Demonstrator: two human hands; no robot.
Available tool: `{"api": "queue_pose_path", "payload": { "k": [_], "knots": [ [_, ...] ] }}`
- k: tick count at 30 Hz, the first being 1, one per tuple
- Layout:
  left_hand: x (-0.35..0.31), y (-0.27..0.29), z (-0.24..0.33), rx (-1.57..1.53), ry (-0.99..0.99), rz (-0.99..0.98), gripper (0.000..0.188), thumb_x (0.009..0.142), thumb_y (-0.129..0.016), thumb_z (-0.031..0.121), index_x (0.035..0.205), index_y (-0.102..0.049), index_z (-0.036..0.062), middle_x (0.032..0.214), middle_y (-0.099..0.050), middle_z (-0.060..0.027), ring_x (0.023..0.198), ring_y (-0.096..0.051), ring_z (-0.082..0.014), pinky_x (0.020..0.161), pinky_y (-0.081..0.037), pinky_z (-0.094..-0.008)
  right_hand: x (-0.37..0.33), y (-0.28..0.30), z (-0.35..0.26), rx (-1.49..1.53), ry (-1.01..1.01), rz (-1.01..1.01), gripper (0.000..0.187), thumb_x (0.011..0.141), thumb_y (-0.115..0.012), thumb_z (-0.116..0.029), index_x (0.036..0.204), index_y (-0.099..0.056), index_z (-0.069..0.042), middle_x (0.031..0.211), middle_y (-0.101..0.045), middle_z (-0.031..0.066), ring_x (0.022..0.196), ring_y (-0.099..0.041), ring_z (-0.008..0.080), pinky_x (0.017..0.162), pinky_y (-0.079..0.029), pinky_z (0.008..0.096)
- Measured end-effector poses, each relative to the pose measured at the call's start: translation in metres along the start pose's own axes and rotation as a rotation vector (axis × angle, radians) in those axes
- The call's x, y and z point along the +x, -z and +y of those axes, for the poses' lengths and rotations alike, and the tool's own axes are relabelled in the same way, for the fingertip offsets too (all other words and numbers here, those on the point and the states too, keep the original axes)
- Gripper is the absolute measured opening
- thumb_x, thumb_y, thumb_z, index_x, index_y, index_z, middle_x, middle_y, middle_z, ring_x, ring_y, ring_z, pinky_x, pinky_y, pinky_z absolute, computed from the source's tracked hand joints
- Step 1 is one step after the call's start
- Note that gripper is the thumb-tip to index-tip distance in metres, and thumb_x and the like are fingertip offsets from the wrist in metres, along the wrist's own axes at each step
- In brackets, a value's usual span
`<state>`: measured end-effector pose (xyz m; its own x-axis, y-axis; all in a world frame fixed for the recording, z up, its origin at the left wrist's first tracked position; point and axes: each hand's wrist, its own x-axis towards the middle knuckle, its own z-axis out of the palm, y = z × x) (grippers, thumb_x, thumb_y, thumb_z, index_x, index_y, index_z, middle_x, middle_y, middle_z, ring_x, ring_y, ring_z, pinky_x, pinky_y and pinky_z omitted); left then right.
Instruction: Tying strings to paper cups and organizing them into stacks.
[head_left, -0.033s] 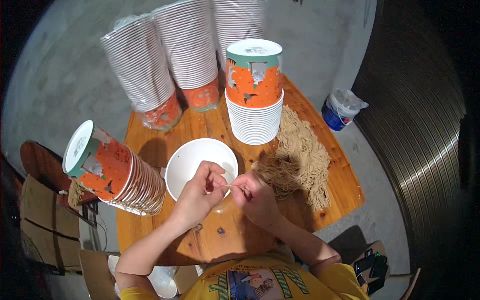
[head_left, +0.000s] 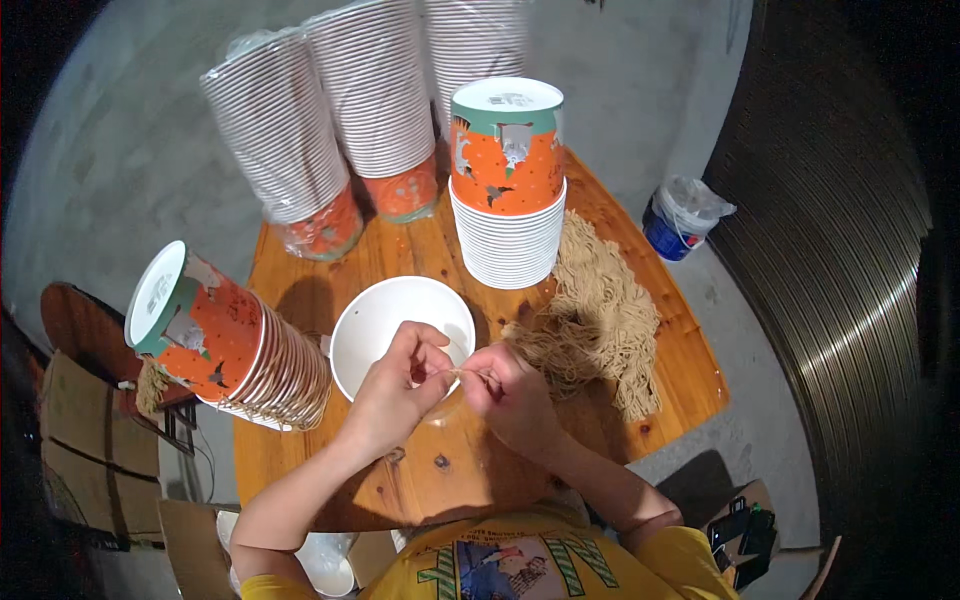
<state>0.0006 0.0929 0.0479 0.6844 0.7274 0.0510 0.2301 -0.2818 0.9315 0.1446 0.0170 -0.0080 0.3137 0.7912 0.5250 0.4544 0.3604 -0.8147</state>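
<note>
Tan string (head_left: pixel 457 372) bridges the fingertip pinches of the left hand (head_left: pixel 392 398) and right hand (head_left: pixel 515 408); small, steady pulls should serve best, white bucket (head_left: pixel 385 312) just beyond those fingers.

A blue-and-white bucket (head_left: pixel 678 224) stands on the grey floor (head_left: pixel 735 325) near ribbed metal sheeting (head_left: pixel 840 250).

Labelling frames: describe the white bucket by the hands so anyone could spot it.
On the wooden table, between the left stack and right stack of buckets, find the left hand. It partly covers the open bucket, the only one there showing its hollow white inside.
</note>
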Motion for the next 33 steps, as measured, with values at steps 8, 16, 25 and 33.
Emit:
{"api": "queue_pose_path", "payload": {
  "k": [8, 16, 25, 33],
  "knots": [
    [-0.001, 0.0, 0.003, 0.062, -0.032, -0.031, 0.033, 0.087, -0.058, -0.001, 0.117, -0.044, 0.0029, 0.084, -0.06, -0.0047, 0.08, -0.057, -0.011, 0.075, -0.047, -0.0268, 0.0, -0.001, 0.002, 0.01, -0.03, 0.026, 0.01, 0.082, -0.063, -0.003, 0.09, -0.058, -0.003, 0.075, -0.057, 0.0058, 0.056, -0.05, 0.0097, 0.052, -0.041, 0.0246],
    [0.004, 0.007, 0.002, -0.037, 0.062, -0.086, 0.033, 0.088, -0.059, 0.002, 0.117, -0.044, 0.0014, 0.081, -0.06, -0.0038, 0.078, -0.056, -0.0092, 0.073, -0.046, -0.0243, 0.008, 0.012, 0.012, -0.305, 0.282, -0.065, 0.014, 0.078, -0.065, -0.005, 0.092, -0.063, -0.009, 0.077, -0.057, 0.0053, 0.063, -0.059, 0.0214, 0.056, -0.048, 0.0306],
    [0.012, 0.013, -0.003, -0.069, 0.025, -0.138, 0.035, 0.089, -0.06, 0.004, 0.119, -0.041, 0.0025, 0.082, -0.059, -0.0024, 0.078, -0.055, -0.0077, 0.072, -0.044, -0.0224, 0.027, 0.033, 0.002, -0.501, 0.497, -0.276, 0.016, 0.075, -0.069, -0.008, 0.09, -0.065, -0.013, 0.078, -0.055, 0.0015, 0.066, -0.059, 0.0176, 0.052, -0.049, 0.0279],
    [0.018, 0.018, -0.005, -0.204, 0.155, -0.208, 0.038, 0.089, -0.061, 0.003, 0.12, -0.04, 0.0035, 0.084, -0.058, -0.0022, 0.078, -0.054, -0.0082, 0.074, -0.044, -0.022, 0.044, 0.041, -0.002, -0.56, 0.751, -0.297, 0.02, 0.07, -0.07, -0.009, 0.088, -0.064, -0.014, 0.072, -0.05, -0.0018, 0.064, -0.056, 0.0143, 0.051, -0.047, 0.0251]
  ]
}}
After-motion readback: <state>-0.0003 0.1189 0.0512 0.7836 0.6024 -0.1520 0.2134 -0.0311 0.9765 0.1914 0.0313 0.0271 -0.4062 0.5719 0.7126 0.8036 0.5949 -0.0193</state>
